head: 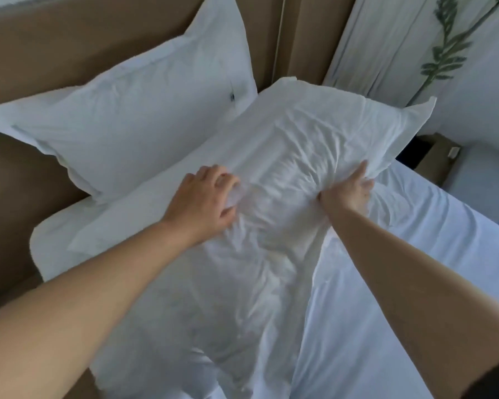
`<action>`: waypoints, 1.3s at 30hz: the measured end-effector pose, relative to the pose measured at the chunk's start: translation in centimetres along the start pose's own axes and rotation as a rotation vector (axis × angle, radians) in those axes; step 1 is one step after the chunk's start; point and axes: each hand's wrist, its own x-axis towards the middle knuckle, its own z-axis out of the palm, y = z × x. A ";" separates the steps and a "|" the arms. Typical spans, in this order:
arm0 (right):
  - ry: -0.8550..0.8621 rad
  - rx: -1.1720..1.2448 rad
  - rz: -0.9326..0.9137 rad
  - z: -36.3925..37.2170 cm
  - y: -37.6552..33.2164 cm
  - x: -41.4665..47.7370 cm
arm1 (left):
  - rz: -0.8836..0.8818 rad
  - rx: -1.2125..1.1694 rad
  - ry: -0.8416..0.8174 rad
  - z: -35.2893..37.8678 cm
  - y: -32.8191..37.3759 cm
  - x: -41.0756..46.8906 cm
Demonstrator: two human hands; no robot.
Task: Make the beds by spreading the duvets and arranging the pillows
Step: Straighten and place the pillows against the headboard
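Currently left hand and right hand are each clamping a grip on the soft pillow, which is resting on the bed beside a second pillow. Judging it light and floppy; corners are probably offering better control.

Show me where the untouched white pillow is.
The smooth white fabric pillow leans on the brown headboard, upper left in the head view, behind the crumpled white pillow.
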 end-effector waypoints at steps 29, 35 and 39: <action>-0.016 -0.848 -0.623 15.0 -14.7 1.3 | -0.702 0.263 -0.145 3.6 -32.5 11.7; -0.028 -0.827 -0.600 15.8 -13.4 2.1 | -0.760 0.002 -0.366 4.8 -34.3 14.8; -0.151 -0.797 -0.569 15.4 -14.2 2.4 | -0.559 -0.139 -0.250 5.0 -28.3 13.9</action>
